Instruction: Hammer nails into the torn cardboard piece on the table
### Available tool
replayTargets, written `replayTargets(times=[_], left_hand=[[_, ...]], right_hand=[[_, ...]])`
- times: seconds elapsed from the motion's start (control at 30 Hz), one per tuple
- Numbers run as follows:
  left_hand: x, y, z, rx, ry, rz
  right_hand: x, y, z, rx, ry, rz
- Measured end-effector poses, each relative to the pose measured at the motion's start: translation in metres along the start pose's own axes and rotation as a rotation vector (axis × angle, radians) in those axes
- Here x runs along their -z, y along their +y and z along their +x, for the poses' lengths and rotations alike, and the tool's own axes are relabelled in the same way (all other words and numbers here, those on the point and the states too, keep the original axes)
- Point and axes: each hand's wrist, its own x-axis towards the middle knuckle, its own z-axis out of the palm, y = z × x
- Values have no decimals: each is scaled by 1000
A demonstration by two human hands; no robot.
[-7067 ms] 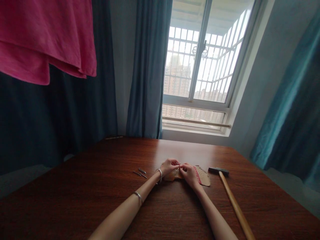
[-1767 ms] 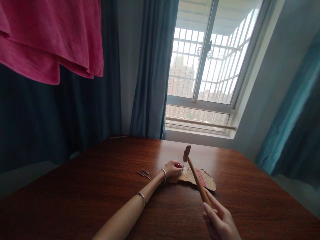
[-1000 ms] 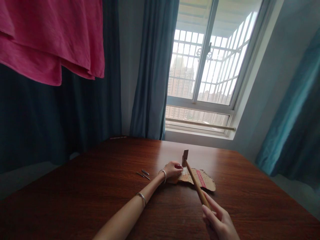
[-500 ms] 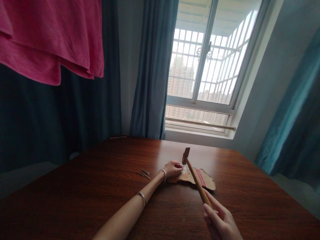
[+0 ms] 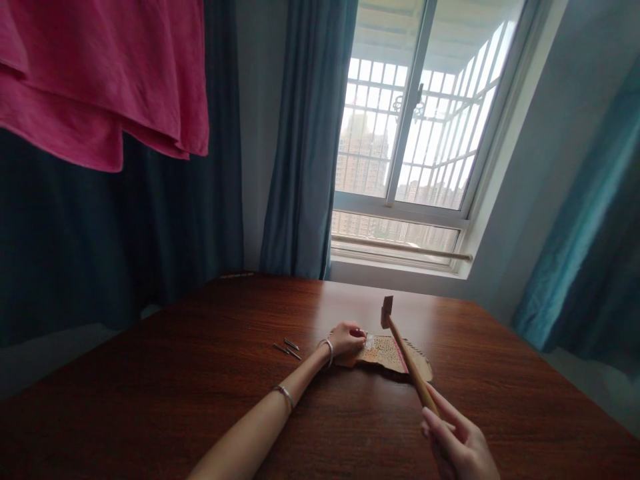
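Observation:
My right hand [image 5: 460,437] is wrapped round the wooden handle of a hammer [image 5: 413,370]. The hammer's head is raised above a piece of cardboard [image 5: 383,353], to the right of my left hand [image 5: 349,339]. That cardboard has a torn edge, many small marks or holes and a pink-red strip. On its left part rests my left hand, fingers pinched together; what they hold is too small to make out. Several thin metal pieces like nails or punches [image 5: 287,349] lie on the table left of my left wrist.
The brown wooden table [image 5: 150,400] stretches to the wall under a barred window [image 5: 400,133]. Blue curtains [image 5: 300,133] hang on both sides. A pink cloth [image 5: 110,80] hangs at the upper left.
My right hand and the hammer have moved to the right, the head away from my left hand's fingers. My left hand stays in place on the cardboard.

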Motion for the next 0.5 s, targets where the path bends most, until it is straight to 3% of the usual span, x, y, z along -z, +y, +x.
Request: replayTargets(times=[0.23,0.5], left_hand=[[-3,-6,3,-50,-19,-38],[-3,-7,3,-93,-35,-88]], right_hand=[[37,2,19,112,257,-203],[91,18,46,100,548,-700]])
